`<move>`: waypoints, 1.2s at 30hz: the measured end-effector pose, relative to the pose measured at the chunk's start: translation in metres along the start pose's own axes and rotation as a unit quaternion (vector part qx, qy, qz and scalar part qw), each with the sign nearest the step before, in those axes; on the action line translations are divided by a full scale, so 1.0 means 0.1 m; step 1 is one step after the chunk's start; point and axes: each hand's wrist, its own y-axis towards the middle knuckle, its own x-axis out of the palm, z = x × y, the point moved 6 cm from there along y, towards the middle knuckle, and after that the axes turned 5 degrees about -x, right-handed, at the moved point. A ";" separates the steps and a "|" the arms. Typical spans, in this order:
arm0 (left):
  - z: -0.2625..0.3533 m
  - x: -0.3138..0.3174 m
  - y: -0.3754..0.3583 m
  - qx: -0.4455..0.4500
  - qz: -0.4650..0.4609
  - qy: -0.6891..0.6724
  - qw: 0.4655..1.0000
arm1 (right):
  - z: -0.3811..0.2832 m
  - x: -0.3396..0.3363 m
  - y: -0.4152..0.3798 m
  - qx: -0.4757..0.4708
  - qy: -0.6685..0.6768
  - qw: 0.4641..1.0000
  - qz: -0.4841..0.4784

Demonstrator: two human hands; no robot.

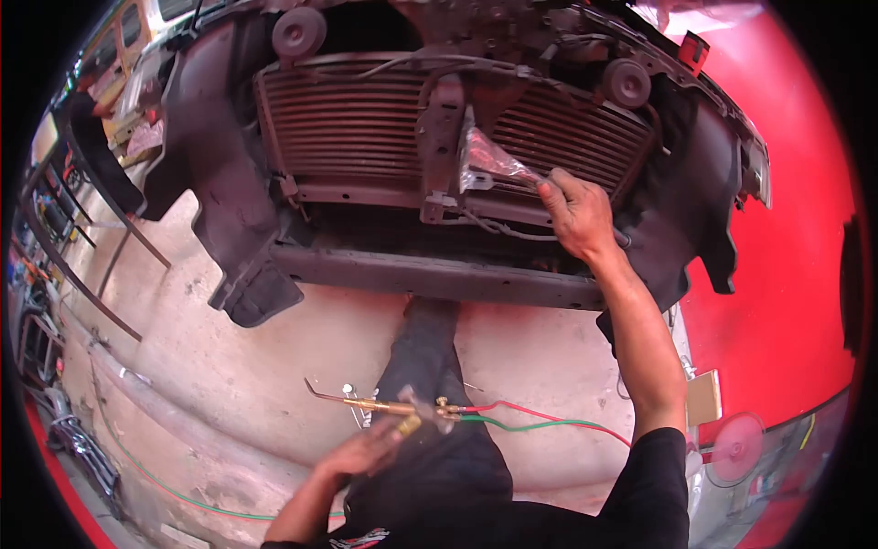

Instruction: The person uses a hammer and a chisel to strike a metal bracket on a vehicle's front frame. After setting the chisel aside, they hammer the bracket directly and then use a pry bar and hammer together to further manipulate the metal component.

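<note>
My right hand [581,215] is closed around the narrow end of a thing wrapped in clear plastic [498,157], held in front of the vehicle's slatted radiator [352,119]. Lower down, my left hand [366,448] is near a brass torch [380,405] with a bent tip pointing left. A short yellowish piece [409,425] sits at its fingertips, which are blurred. Red and green hoses [540,424] run from the torch to the right. The torch lies across the front of my dark trousers [425,352].
A dark crossmember [439,274] spans the vehicle front, with black side liners [242,220] hanging down. A red panel [777,274] stands at right. A black metal frame [82,256] and another person [101,146] are at left. A green hose crosses the floor.
</note>
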 end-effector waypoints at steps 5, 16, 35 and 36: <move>1.57 -0.53 -0.38 0.294 0.206 0.050 0.932 | -0.04 -0.12 0.07 -0.026 -0.078 0.996 -0.021; 3.23 -0.71 0.08 0.490 0.267 -0.026 0.829 | -0.08 -0.36 0.16 0.007 -0.127 0.987 -0.095; 3.14 -0.68 -0.03 0.511 0.335 0.006 0.792 | -0.18 -0.49 0.14 -0.083 -0.194 0.977 -0.020; 3.16 -0.62 -0.02 0.538 0.340 0.071 0.768 | -0.17 -0.50 0.15 -0.075 -0.204 0.976 -0.015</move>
